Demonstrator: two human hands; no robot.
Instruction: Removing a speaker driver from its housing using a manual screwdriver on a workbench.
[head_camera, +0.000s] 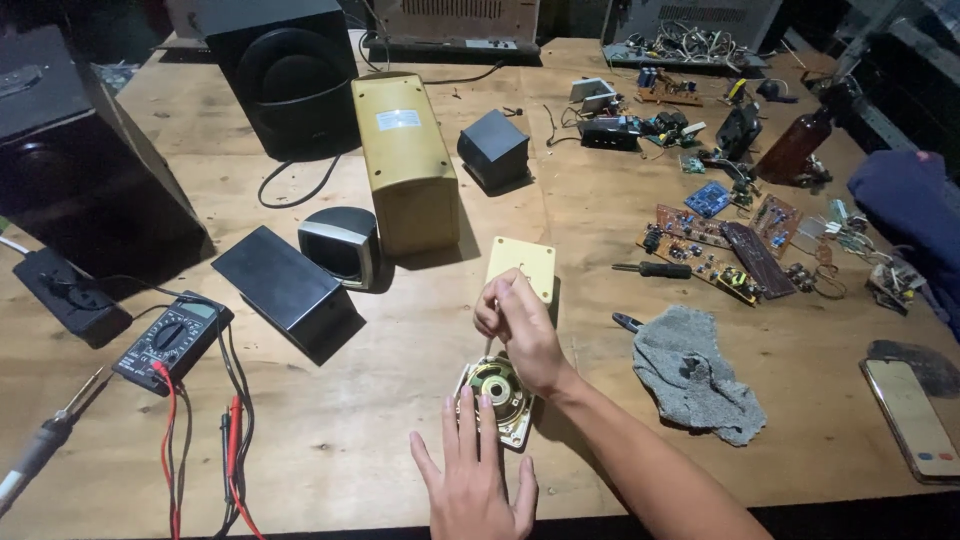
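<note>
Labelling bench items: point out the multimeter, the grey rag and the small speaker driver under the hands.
multimeter (172, 340), head view, on its dial.
grey rag (690, 372), head view, middle of the cloth.
small speaker driver (497, 388), head view, on its round magnet back.

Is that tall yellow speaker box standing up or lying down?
Lying down: the yellow speaker box rests lengthwise on the wooden table, its labelled broad face turned upward.

The left hand (472, 478) lies flat, palm down, fingers stretched forward and slightly spread, close to the near edge of the surface. The right hand (520, 330) is curled into a loose fist just beyond it — wrist bent, bare forearm running back toward the near right edge.
</note>
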